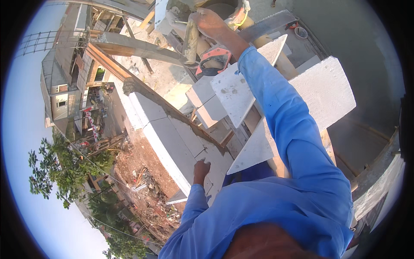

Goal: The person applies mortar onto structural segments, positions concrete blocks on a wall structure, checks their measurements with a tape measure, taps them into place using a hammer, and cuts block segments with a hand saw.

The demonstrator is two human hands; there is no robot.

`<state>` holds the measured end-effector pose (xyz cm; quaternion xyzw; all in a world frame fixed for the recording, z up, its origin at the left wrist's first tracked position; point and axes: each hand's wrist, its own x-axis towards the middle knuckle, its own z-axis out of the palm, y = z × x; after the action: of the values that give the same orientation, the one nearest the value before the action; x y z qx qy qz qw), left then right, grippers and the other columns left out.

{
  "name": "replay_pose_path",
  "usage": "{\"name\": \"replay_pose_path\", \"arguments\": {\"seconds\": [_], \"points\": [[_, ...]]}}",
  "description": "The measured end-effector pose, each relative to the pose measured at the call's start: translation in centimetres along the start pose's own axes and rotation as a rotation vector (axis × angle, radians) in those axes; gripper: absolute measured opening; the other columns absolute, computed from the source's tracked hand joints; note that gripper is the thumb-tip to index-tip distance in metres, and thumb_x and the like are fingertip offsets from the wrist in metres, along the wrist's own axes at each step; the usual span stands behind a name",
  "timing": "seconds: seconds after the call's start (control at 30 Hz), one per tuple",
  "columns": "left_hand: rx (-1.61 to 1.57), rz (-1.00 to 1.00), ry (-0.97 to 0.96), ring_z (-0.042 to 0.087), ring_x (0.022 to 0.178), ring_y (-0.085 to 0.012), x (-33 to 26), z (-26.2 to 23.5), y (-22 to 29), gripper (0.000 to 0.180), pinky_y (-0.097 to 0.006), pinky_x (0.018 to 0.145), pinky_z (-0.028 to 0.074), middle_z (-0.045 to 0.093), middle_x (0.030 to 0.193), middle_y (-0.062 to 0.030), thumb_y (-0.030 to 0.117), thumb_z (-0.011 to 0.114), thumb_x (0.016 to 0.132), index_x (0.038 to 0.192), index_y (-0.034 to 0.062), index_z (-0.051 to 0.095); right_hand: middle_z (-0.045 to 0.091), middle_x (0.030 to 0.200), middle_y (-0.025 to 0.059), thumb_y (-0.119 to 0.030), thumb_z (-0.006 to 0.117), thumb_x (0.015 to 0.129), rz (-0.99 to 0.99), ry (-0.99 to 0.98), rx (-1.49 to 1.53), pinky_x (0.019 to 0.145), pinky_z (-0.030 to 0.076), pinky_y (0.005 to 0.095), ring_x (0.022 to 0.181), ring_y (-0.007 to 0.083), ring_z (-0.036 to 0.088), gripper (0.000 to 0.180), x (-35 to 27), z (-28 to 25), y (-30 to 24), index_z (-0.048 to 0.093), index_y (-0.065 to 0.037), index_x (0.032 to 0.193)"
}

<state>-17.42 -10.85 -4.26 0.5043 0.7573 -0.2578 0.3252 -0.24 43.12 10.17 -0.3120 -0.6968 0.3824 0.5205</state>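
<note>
My right hand [211,25] is stretched far forward to the bucket [239,15] of grey mortar, whose rim looks yellowish. Its fingers are closed round a thick, mortar-caked tool [190,43]; its kind does not show clearly. Just below that tool lies a red and black handle [214,55] with a large opening. My left hand [201,171] rests low on the left, on the top of a wall of pale blocks [183,134]. Its fingers look slightly apart, with nothing visible in them.
White blocks [323,93] and a speckled one [233,93] stand beneath my right arm. A wooden beam [151,97] runs along the wall. Left of the wall, the ground [146,157] with rubble lies far below. A saw blade [269,25] lies at the upper right.
</note>
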Motion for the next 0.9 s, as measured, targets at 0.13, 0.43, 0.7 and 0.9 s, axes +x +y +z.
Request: {"name": "replay_pose_path", "arguments": {"seconds": [0.13,0.43,0.7,0.9], "points": [[-0.907,-0.055,0.398,0.065,0.063,-0.0168,-0.5,-14.0,4.3,0.028,-0.028,0.058,0.053,0.066,0.076,-0.0148,0.009,0.055,0.083,0.105,-0.0068,0.063,0.061,0.097,0.0273,-0.027,0.044,0.087,0.365,-0.048,0.047,0.082,0.046,0.0430,0.092,0.0402,0.060,0.036,-1.3,-3.7,-8.0,0.059,0.005,0.095],[-1.341,0.526,0.092,0.062,0.069,-0.0226,1.2,-38.9,15.7,0.047,-0.034,0.061,0.052,0.060,0.087,-0.0132,0.015,0.059,0.080,0.122,-0.0010,0.046,0.060,0.106,0.0246,-0.037,0.049,0.086,0.386,-0.216,0.197,0.084,0.045,0.0398,0.095,0.0329,0.060,0.052,-4.8,0.0,-11.0,0.054,0.009,0.110],[-1.811,0.468,0.467,0.058,0.056,-0.0215,-2.9,-33.8,13.0,0.037,-0.034,0.050,0.050,0.057,0.078,-0.0124,0.004,0.057,0.078,0.113,-0.0027,0.046,0.053,0.086,0.0059,-0.033,0.077,0.072,0.882,0.646,0.836,0.063,0.047,0.0317,0.079,0.0172,0.054,0.062,-4.9,1.3,-4.7,0.048,0.004,0.113],[-1.953,0.083,0.488,0.057,0.055,-0.0202,-8.5,-21.1,7.1,0.040,-0.033,0.049,0.048,0.056,0.076,-0.0098,0.003,0.058,0.076,0.114,-0.0021,0.045,0.057,0.100,0.0126,-0.021,0.071,0.076,0.926,1.149,0.957,0.071,0.052,0.0342,0.083,0.0237,0.062,0.058,-0.6,3.3,-5.7,0.042,0.007,0.118]]}}
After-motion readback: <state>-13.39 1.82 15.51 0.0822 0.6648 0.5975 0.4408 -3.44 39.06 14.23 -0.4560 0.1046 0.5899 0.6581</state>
